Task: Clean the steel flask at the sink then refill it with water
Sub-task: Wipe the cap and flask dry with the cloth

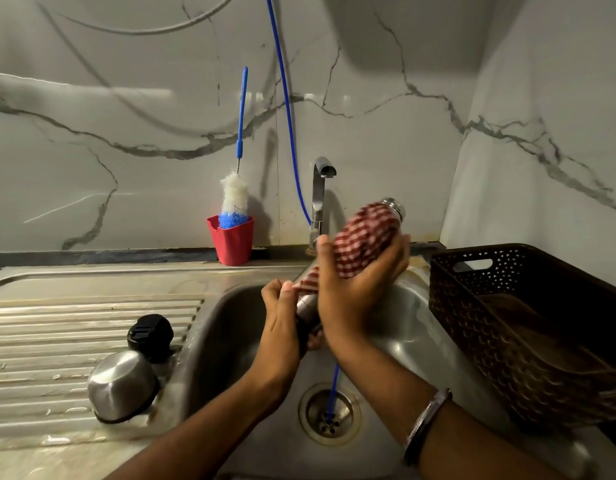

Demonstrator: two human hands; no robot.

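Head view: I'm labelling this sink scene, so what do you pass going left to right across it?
Steel cup → black cap → red holder → left hand → tap → right hand → brown basket.

Probably a home kitchen: a stainless steel sink with ribbed drainboard [92, 327], chrome tap [321, 195], marble-patterned wall [126, 133], and blue-handled bottle brush [235, 199].
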